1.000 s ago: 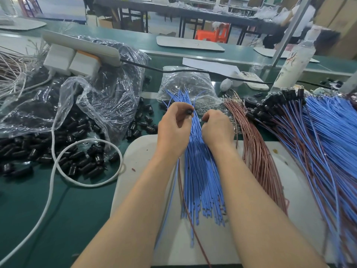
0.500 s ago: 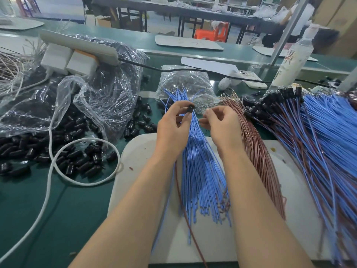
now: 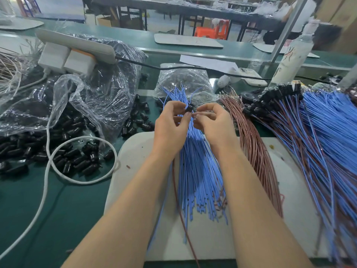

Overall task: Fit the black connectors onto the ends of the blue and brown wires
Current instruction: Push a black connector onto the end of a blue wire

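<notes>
Pinching a black connector [image 3: 189, 110] above the blue wires [image 3: 197, 171], the left hand [image 3: 170, 130] faces the right hand [image 3: 216, 126], fingers curled; whether they grip anything I cannot tell. Brown wires [image 3: 253, 149] lie beside the blue wires.

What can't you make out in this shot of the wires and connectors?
Head view:
Whether the black connector is fitted yet: left hand fingers cover its end.
What the right hand pinches: too small, behind its fingertips.
Finished bundle: blurred, cut off by the right edge.
Small bag contents: hidden by plastic glare.
</notes>
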`<state>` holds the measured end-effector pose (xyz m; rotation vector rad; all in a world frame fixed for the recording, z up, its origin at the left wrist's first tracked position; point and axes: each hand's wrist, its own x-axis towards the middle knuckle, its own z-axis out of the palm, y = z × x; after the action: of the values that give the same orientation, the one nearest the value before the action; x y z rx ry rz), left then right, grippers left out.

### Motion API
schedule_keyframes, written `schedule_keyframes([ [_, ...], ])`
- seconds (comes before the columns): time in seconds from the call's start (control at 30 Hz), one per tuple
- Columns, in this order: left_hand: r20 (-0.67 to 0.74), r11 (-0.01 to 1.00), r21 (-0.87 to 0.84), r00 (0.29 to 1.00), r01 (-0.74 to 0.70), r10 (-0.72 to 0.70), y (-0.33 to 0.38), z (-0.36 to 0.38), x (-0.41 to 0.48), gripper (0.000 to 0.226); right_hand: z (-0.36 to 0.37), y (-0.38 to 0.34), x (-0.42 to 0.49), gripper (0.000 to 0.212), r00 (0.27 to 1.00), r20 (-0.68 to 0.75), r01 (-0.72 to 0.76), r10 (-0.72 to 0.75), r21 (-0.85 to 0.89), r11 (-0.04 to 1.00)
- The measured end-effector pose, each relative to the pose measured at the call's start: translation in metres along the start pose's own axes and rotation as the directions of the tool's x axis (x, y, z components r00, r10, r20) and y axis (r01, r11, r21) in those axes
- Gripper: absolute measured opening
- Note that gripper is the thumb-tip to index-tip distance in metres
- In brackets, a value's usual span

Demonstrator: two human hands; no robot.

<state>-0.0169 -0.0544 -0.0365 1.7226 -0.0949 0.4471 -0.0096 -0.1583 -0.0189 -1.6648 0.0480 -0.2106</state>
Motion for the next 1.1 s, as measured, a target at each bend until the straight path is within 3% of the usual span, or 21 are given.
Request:
schedule_keyframes([
  [0.1,-0.019,1.000,0.020,1.000,0.006,-0.006,-0.0008,-0.0005,0.0003,0.013,-0.0005,-0.0024,-0.0016,0.028,0.996,-0.032,0.077,-0.081,-0.113,0.991],
  [0.23,-0.028,0.999,0.036,1.000,0.003,-0.002,-0.0012,-0.0013,0.0016,0.009,0.0036,-0.0041,-0.0026,0.015,0.986,-0.034,0.155,-0.163,-0.163,0.974],
  [0.3,-0.008,0.999,0.035,1.000,-0.004,0.005,-0.0008,-0.0008,0.0010,0.007,0.0053,-0.0026,-0.0030,0.023,0.987,-0.024,0.152,-0.158,-0.181,0.972],
  [0.57,0.068,0.980,0.194,0.997,-0.036,0.023,-0.0045,0.0004,0.0001,0.006,-0.0016,-0.0007,0.0010,0.009,0.974,-0.103,0.174,-0.203,-0.239,0.955],
  [1.1,0.033,0.952,0.296,0.997,-0.083,0.076,-0.0025,0.0006,-0.0027,0.015,-0.0004,-0.0039,-0.0033,0.016,0.979,-0.011,0.183,-0.202,-0.371,0.911],
])
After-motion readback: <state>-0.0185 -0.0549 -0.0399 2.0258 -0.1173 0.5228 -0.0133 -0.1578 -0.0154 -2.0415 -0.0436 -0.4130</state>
